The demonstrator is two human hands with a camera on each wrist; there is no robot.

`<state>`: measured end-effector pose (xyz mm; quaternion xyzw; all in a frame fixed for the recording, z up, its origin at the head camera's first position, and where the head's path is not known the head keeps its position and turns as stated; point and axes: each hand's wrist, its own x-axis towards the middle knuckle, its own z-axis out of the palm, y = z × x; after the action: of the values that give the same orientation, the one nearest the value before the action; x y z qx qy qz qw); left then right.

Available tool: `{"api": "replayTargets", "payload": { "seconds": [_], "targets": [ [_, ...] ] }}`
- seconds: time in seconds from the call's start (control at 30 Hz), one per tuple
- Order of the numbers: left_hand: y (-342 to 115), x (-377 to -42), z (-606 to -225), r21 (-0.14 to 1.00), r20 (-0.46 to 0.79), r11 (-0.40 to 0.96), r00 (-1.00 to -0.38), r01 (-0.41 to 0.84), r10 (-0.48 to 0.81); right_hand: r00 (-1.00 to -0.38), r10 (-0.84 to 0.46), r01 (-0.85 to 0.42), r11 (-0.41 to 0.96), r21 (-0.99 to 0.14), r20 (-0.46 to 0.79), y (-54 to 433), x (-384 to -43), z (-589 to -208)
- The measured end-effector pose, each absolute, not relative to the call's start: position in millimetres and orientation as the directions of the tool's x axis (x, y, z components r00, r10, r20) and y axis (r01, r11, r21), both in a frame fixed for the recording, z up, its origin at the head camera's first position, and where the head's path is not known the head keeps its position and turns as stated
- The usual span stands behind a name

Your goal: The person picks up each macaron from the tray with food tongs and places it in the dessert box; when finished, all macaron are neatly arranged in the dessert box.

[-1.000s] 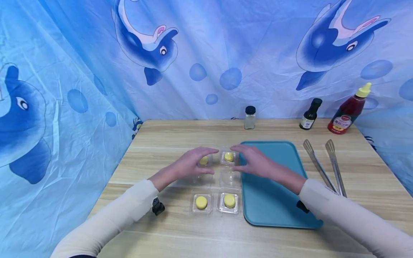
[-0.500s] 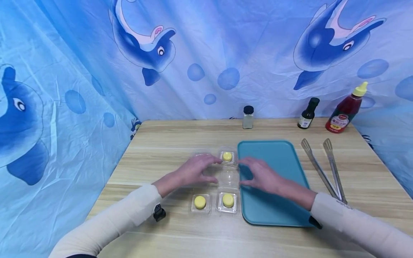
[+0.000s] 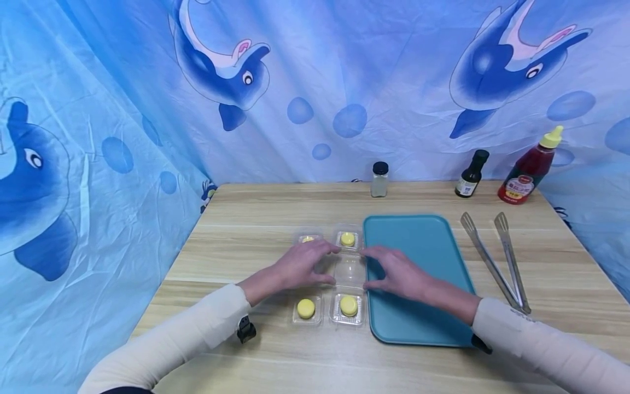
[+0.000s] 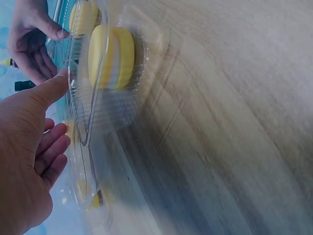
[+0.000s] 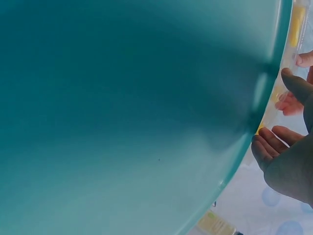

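Observation:
Yellow macarons sit in clear plastic clamshell boxes in the head view. The near right box (image 3: 348, 317) holds one macaron (image 3: 349, 306), and a clear lid (image 3: 350, 271) lies just behind it. My left hand (image 3: 306, 265) is at the lid's left edge, thumb and fingers spread apart. Facing it across the lid, my right hand (image 3: 401, 275) has its fingertips at the right edge, over the tray's rim. Another macaron (image 3: 305, 308) sits in the near left box. At the back, one macaron (image 3: 347, 239) shows whole, and a second (image 3: 308, 239) is partly covered by my left hand.
A teal tray (image 3: 418, 328) lies right of the boxes, under my right hand and forearm. Metal tongs (image 3: 512, 262) rest beyond it. Along the back stand a black-capped jar (image 3: 379, 180), a dark bottle (image 3: 471, 175) and a red sauce bottle (image 3: 529, 172).
Both hands have come nearer to me, from beside the back boxes to either side of the clear lid. The back left macaron is now more covered. The boxes stay in place.

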<state>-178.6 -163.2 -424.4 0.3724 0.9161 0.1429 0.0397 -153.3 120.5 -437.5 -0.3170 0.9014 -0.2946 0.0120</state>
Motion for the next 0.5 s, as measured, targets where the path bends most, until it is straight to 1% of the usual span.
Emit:
{"api": "replayTargets", "payload": {
  "seconds": [0.17,0.37,0.5],
  "targets": [
    [-161.7,-177.8,-425.6,0.313,0.027,0.686,-0.729,0.656,0.684,-0.801,-0.573,-0.564,0.622,-0.542,0.176,119.7,-152.9,-440.7],
    [-161.2,-175.7,-426.4,0.365,0.057,0.668,-0.732,0.648,0.679,-0.805,-0.567,-0.559,0.623,-0.547,0.177,118.6,-152.1,-442.5],
    [-160.9,-175.4,-425.2,0.399,0.071,0.653,-0.732,0.643,0.678,-0.812,-0.556,-0.545,0.614,-0.570,0.178,118.2,-152.1,-441.0]
  ]
}}
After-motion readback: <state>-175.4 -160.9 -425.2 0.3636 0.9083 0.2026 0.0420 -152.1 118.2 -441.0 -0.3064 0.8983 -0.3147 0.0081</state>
